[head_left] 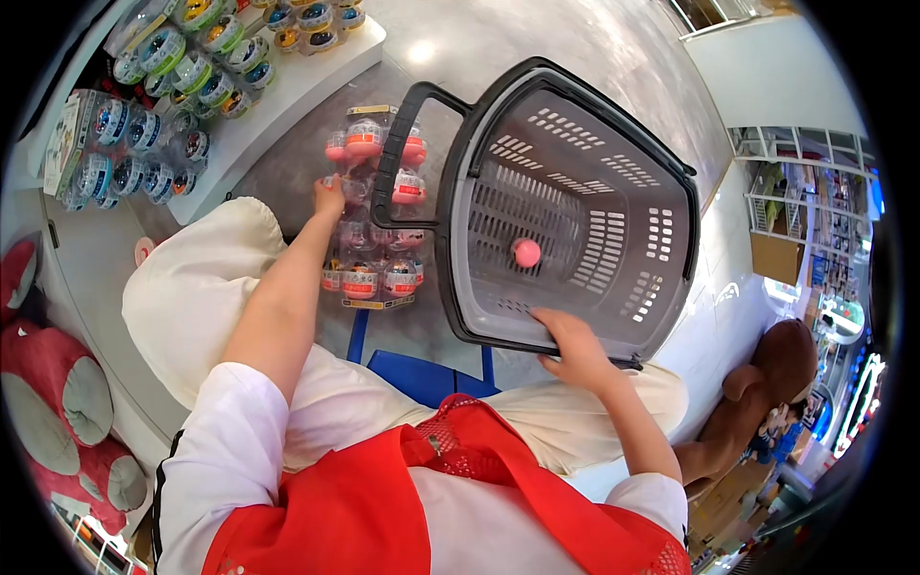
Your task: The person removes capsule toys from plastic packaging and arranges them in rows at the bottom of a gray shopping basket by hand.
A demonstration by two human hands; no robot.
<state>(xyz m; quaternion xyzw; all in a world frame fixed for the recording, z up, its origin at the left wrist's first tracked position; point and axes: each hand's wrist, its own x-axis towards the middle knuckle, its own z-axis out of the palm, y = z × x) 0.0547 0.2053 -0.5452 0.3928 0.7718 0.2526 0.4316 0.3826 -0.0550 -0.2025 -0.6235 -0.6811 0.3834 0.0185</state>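
Grey floor (594, 48); capsule pack (360, 281) right of left hand (329, 197), seemingly touching.

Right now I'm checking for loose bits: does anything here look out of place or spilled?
One thing: a small pink ball lies loose inside the grey basket. It looks odd because the similar pink pieces beside the basket sit in clear packaging. I can't tell whether it came from there. I see no spill.
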